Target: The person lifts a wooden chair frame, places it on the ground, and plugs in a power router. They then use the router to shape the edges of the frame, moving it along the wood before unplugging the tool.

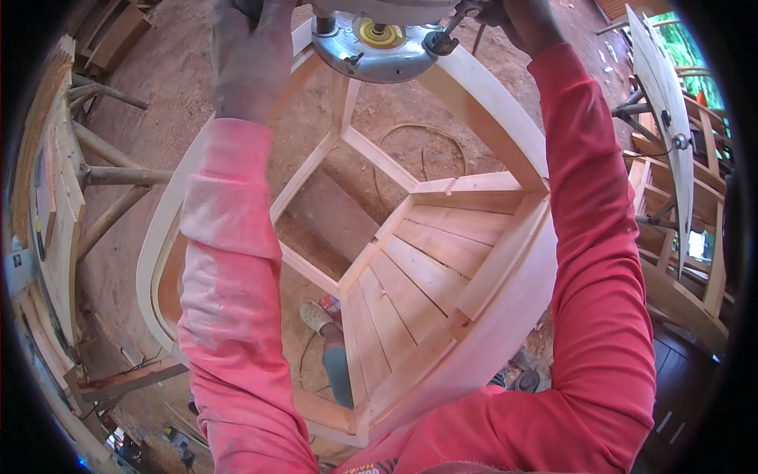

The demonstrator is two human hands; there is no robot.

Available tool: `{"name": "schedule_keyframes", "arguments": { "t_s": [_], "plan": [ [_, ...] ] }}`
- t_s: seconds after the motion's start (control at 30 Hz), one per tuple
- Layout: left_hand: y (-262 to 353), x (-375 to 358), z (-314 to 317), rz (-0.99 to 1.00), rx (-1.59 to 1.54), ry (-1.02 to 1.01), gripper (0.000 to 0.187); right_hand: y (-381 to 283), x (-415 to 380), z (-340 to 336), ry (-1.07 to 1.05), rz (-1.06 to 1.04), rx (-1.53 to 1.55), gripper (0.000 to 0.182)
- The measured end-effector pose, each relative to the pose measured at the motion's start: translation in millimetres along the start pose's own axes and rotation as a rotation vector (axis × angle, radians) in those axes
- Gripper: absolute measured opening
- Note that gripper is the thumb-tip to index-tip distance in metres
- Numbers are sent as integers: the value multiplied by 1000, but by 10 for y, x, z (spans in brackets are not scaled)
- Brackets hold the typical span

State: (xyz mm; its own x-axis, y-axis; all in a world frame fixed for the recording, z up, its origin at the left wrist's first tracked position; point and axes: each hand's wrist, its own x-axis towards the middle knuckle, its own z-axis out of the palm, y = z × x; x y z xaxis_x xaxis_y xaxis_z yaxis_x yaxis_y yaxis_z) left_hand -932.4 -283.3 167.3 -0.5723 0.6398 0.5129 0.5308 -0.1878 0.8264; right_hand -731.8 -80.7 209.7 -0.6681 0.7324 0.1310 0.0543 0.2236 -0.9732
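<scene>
A router (377,47) with a shiny round metal base rests at the far end of a curved wooden frame (482,107). Yellow shows around the spindle in the middle of its base. At the router's left side my left hand (257,47) is closed around a dark handle, partly cut off by the top edge of the view. On the other side my right hand (525,24) grips the router near a metal rod, its fingers partly out of view. Inside the frame, pale slats (418,268) form a slanted panel on the near right.
A cable (422,126) loops over the dusty floor beyond the frame. Wooden boards (59,229) and poles (118,175) stand on the left. At right are a pale curved board (667,118) and stacked wooden parts (711,213). My shoe (316,317) shows through the frame.
</scene>
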Motion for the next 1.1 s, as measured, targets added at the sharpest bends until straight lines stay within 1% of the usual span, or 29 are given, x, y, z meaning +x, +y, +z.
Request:
{"name": "schedule_keyframes", "arguments": {
  "t_s": [0.03, 0.07, 0.13, 0.27, 0.33, 0.37, 0.43, 0.47, 0.53, 0.57, 0.67, 0.73, 0.77, 0.83, 0.93, 0.97, 1.03, 1.07, 1.1],
  "plan": [
    [21, -11, -18, -65, 56, -21, 56, -8, -17, 3, 19, 5, -1, 25],
    [15, -13, 0, -40, -93, -48, 56, -16, -27, 1, 40, 9, -2, 22],
    [-32, -20, 63, 12, -391, -103, 56, 12, -35, -40, -30, -4, 33, 17],
    [-136, 11, 150, -43, -308, 4, 50, -3, -71, -78, -126, -33, 80, 11],
    [-171, 18, 195, -71, -267, 53, 47, 26, -93, -124, -46, -26, 57, 11],
    [-183, 23, 193, -120, -274, 23, 47, 42, -101, -141, -7, -23, 46, 11],
    [-215, 32, 167, -217, -287, -37, 46, 63, -123, -155, -73, -39, 120, 12],
    [-214, 25, 176, -208, -279, -34, 47, 66, -133, -160, -107, -47, 156, 12],
    [-212, 0, 192, -189, -264, -28, 49, 45, -169, -156, 1, -19, 121, 12],
    [-171, -16, 204, -198, -308, -23, 50, 30, -193, -150, 54, -4, 103, 13],
    [-31, -89, 286, -226, -438, -7, 54, -1, -256, -160, 61, -19, 41, 12],
    [23, -119, 316, -245, -523, 6, 58, 32, -269, -239, 21, 16, 78, 12],
    [-17, -127, 325, -202, -497, -10, 56, 49, -276, -283, 1, 34, 97, 12],
    [-130, -141, 343, -114, -445, -42, 51, 72, -282, -330, 4, -1, 42, 13],
    [38, -215, 403, -326, -630, -57, 42, 125, -330, -388, -10, -4, 43, 12],
    [75, -214, 397, -316, -632, -76, 40, 117, -359, -379, -15, 2, 58, 12],
    [124, -222, 395, -303, -636, -115, 34, 79, -405, -334, 59, 5, 53, 13],
    [103, -231, 414, -320, -667, -94, 35, 60, -428, -311, 97, 7, 50, 14],
    [59, -233, 448, -336, -700, -71, 35, 71, -430, -331, 66, -6, 67, 14]
  ]
}}
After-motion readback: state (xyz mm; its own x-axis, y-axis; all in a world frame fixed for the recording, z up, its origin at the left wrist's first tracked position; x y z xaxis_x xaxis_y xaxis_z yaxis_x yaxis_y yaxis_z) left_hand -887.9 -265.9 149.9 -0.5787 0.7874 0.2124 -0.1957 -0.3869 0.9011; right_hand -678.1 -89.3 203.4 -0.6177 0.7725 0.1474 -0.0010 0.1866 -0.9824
